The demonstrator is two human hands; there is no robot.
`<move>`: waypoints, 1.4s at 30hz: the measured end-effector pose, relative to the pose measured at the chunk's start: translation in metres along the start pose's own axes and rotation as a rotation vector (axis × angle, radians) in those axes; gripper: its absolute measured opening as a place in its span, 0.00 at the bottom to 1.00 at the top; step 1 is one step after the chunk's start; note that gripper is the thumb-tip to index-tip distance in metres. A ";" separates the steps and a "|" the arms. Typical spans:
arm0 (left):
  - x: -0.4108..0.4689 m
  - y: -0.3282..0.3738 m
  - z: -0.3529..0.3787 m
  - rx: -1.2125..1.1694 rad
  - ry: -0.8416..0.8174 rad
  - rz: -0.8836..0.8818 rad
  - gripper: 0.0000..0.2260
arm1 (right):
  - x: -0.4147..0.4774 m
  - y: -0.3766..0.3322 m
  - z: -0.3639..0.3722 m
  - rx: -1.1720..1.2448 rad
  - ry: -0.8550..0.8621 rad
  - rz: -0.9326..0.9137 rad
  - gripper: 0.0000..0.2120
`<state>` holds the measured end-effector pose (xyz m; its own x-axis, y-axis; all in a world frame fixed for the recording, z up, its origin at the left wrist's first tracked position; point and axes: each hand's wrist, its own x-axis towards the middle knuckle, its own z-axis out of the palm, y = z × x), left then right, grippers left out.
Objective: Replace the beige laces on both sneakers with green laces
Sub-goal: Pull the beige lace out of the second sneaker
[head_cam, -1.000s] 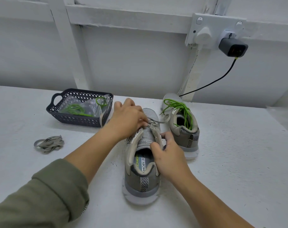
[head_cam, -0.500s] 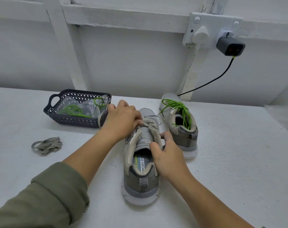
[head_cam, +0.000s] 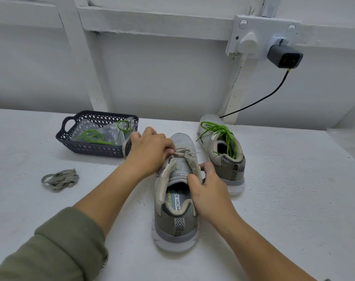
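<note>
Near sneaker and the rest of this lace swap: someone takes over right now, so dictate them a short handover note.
Left hand: pinches the beige lace at the toe-end eyelets of the near sneaker.
Right hand: grips that sneaker's right eyelet edge, steadying it.
Done: far sneaker carries a green lace, loose and untied. A beige lace bundle lies on the table, to the left.
Left: pull the beige lace out, thread the spare green lace from the basket, then probably tighten both.

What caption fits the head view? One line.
Left hand pinches the beige lace on the near sneaker; right hand grips its collar.
</note>
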<state>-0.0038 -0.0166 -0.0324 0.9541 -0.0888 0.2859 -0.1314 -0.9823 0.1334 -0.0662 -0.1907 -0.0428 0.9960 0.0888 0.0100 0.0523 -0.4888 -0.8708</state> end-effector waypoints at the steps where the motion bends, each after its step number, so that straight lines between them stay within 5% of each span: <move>1: -0.001 -0.001 0.002 0.011 0.081 -0.036 0.06 | 0.000 0.000 0.000 0.004 0.004 -0.002 0.03; 4: -0.003 0.000 0.004 0.041 0.320 -0.349 0.06 | -0.001 0.001 -0.001 0.016 0.011 0.002 0.03; 7: -0.003 -0.002 0.002 0.115 0.246 -0.559 0.08 | -0.001 0.000 -0.001 0.003 0.004 0.009 0.03; 13: 0.006 0.003 -0.003 -0.074 0.050 -0.290 0.14 | 0.009 -0.014 -0.025 -0.231 -0.115 -0.045 0.17; 18: 0.043 0.012 -0.008 -0.355 0.000 -0.137 0.09 | 0.049 -0.036 -0.080 -0.362 -0.015 -0.099 0.11; 22: 0.076 0.012 0.002 -0.403 -0.099 -0.075 0.08 | 0.093 -0.034 -0.109 -0.371 0.028 -0.125 0.06; 32: 0.124 0.038 0.013 -0.250 -0.460 0.140 0.22 | 0.153 -0.018 -0.116 -0.473 -0.227 -0.042 0.12; 42: 0.124 0.049 -0.001 -0.374 -0.370 0.191 0.06 | 0.155 -0.009 -0.119 -0.362 -0.249 -0.128 0.03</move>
<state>0.1072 -0.0757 0.0108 0.9261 -0.3772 -0.0050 -0.3330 -0.8236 0.4591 0.0959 -0.2760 0.0249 0.9343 0.3530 -0.0508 0.2402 -0.7282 -0.6419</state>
